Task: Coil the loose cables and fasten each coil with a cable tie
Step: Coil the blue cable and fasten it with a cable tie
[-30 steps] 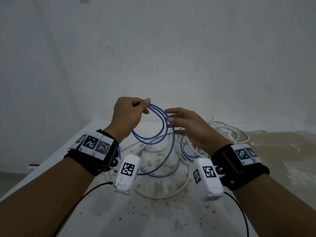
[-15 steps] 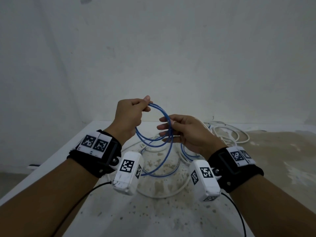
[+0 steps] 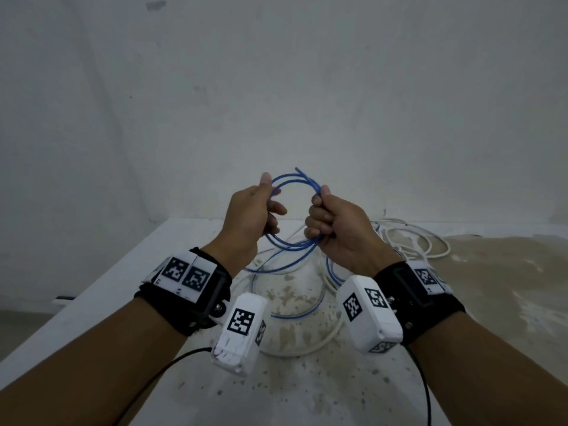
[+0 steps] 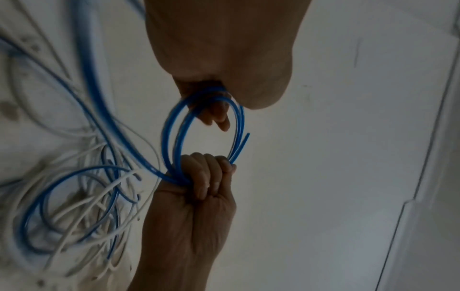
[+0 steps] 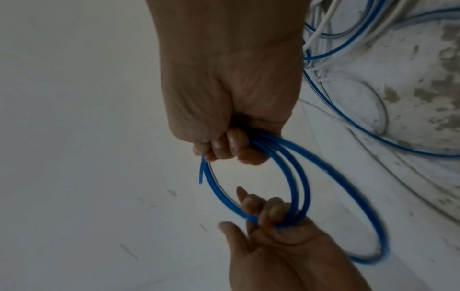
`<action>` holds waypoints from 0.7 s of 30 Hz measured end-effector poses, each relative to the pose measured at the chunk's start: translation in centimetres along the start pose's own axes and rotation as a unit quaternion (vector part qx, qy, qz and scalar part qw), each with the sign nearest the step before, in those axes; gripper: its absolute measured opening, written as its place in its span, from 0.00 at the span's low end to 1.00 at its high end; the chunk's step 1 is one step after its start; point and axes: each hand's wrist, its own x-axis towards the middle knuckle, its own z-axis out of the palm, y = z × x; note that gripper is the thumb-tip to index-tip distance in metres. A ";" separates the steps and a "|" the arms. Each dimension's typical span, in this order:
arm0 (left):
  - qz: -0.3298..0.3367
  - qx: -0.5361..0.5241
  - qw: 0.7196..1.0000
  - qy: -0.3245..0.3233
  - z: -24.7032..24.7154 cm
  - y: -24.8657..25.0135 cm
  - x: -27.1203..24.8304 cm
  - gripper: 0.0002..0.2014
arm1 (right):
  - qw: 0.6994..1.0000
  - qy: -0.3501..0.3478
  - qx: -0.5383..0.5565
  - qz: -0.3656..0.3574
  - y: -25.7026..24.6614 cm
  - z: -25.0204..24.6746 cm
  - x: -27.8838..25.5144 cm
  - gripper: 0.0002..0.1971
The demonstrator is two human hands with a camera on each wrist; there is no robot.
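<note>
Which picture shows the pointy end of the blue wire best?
The left wrist view: the blue cable's free end juts out clear against the pale wall, above the right hand. The head view shows the end small and far. The right wrist view shows it too, slightly blurred.

Blue cable coil (image 5: 293,177) between two fists

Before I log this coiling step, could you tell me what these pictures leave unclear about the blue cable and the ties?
- Head view: the right hand hides the strands it grips, so the blue coil cannot be counted in loops.
- Left wrist view: the cables on the table are blurred; blue and white runs cannot be traced.
- Right wrist view: the trailing blue cable smears near the left hand.
- No view shows a cable tie.
</note>
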 end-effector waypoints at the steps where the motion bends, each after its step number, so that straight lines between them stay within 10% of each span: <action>1: -0.044 -0.058 0.997 -0.002 0.3 -0.2 -0.3 0.22 | 1.000 0.017 0.017 -0.011 -0.1 -0.1 0.1 0.19; 21: -0.021 -0.128 0.986 0.107 1.5 -1.2 -0.1 0.16 | 0.994 0.056 -0.047 -0.086 2.2 0.9 0.1 0.11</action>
